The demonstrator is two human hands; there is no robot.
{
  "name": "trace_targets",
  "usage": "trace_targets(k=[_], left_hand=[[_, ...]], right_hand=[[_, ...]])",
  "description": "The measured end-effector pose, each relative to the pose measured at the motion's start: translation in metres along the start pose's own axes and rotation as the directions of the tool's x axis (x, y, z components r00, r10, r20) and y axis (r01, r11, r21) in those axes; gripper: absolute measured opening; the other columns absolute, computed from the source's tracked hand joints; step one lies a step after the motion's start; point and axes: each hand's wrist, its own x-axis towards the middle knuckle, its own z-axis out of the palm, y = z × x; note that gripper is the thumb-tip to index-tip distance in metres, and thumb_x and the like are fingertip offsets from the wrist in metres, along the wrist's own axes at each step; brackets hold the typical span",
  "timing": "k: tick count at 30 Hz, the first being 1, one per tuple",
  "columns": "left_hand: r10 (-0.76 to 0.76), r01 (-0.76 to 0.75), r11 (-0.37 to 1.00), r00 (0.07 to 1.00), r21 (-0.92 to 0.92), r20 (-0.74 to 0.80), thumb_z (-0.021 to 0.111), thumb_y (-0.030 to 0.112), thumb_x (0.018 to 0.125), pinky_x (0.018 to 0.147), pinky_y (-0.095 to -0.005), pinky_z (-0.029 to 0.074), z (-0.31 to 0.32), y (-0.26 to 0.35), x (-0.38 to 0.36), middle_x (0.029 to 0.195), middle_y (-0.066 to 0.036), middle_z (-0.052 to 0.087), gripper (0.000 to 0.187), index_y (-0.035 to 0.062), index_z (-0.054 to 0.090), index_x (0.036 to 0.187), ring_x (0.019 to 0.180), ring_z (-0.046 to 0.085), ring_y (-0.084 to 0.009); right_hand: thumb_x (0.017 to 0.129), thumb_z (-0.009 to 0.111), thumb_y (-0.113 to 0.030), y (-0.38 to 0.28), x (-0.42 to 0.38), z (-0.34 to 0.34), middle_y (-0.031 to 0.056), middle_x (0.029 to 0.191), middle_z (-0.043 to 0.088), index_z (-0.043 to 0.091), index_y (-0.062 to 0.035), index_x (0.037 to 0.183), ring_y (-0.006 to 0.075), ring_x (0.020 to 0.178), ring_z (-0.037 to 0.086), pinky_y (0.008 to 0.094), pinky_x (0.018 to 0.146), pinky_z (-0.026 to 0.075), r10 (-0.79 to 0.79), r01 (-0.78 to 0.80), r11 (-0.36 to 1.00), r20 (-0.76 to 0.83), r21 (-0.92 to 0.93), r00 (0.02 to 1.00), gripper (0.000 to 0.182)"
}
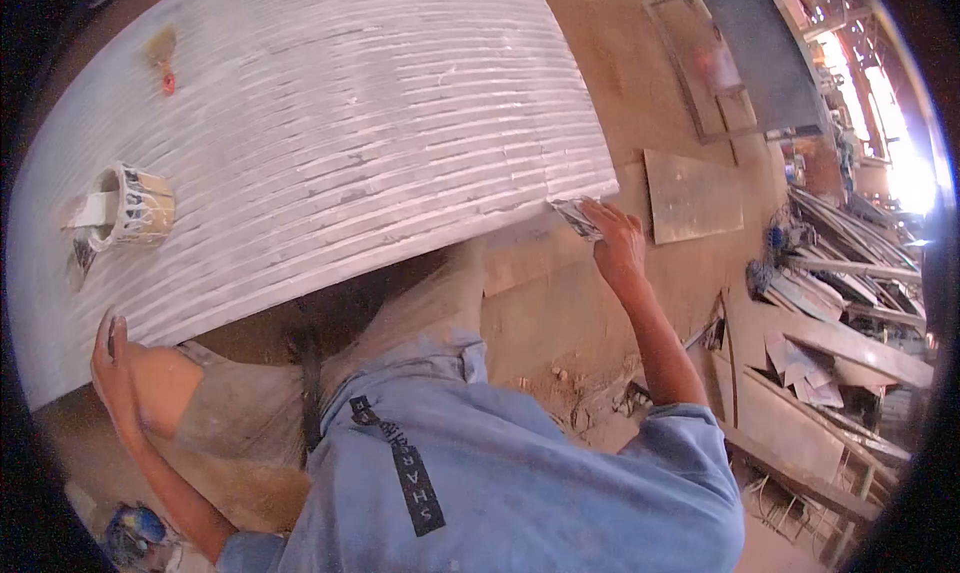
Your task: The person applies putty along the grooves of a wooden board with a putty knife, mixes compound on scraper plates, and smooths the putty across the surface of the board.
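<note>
A large pale panel [390, 103] with long parallel ridges, streaked with white filler, lies in front of me. My right hand [618, 241] is closed around a flat scraper [576, 216] smeared with white and grey, right at the panel's near right corner. My left hand [115, 368] lies beside my raised knee at the panel's near left edge, fingers stretched out and holding nothing. A tub [150, 210] with white drips on its side stands on the panel's left part, with a whitish flat piece at its mouth. Farther back lies a paintbrush [164, 61] with a red handle end.
A flat sheet [695, 195] lies on the brown floor to the right, with a dark framed panel [755, 53] beyond it. Piled boards and metal lengths [850, 273] fill the far right. A blue object [135, 533] sits at the lower left.
</note>
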Motion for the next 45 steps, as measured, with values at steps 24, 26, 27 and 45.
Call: trace_targets(k=[24, 26, 27, 45], left_hand=[[0.057, -0.059, 0.995, 0.998, 0.082, 0.025, 0.052, 0.032, 0.097, 0.106, -0.0350, 0.036, -0.005, 0.001, -0.001, 0.131, -0.017, 0.058, 0.043, 0.0041, 0.058, 0.130, 0.124, 0.053, -0.0284], [0.092, -0.093, 0.992, 0.996, 0.083, 0.020, 0.052, 0.033, 0.097, 0.106, -0.0349, 0.036, -0.005, -0.001, -0.001, 0.130, -0.017, 0.059, 0.044, 0.0037, 0.058, 0.130, 0.124, 0.053, -0.0283], [0.092, -0.093, 0.992, 0.996, 0.080, 0.021, 0.052, 0.033, 0.097, 0.106, -0.0349, 0.036, -0.005, 0.000, -0.002, 0.130, -0.017, 0.059, 0.044, 0.0037, 0.058, 0.130, 0.124, 0.053, -0.0283], [0.205, -0.206, 0.958, 0.978, 0.202, 0.028, 0.053, 0.035, 0.097, 0.106, -0.0331, 0.036, 0.002, -0.029, 0.013, 0.132, -0.016, 0.058, 0.045, 0.0033, 0.058, 0.129, 0.125, 0.052, -0.0268]], right_hand=[[0.065, 0.056, 0.010, -0.018, 0.033, 0.009, 0.0045, 0.133, 0.058, 0.057, -0.0153, 0.128, 0.0280, 0.124, 0.051, 0.0466, 0.097, 0.038, -0.148, 0.149, 0.989, -0.009, 0.023, 0.989, 0.068], [0.065, 0.056, 0.010, -0.020, 0.018, 0.008, 0.0039, 0.133, 0.058, 0.057, -0.0157, 0.128, 0.0275, 0.125, 0.050, 0.0464, 0.098, 0.038, -0.135, 0.135, 0.991, 0.010, 0.018, 0.991, 0.068], [0.065, 0.054, 0.011, -0.024, 0.011, 0.005, 0.0056, 0.132, 0.059, 0.059, -0.0138, 0.127, 0.0277, 0.125, 0.051, 0.0441, 0.098, 0.038, -0.120, 0.120, 0.993, 0.011, 0.013, 0.993, 0.067], [0.064, 0.059, 0.009, -0.095, -0.014, 0.017, 0.0041, 0.137, 0.055, 0.056, -0.0146, 0.130, 0.0286, 0.128, 0.047, 0.0442, 0.098, 0.035, -0.078, 0.078, 0.997, -0.046, 0.008, 0.996, 0.071]])
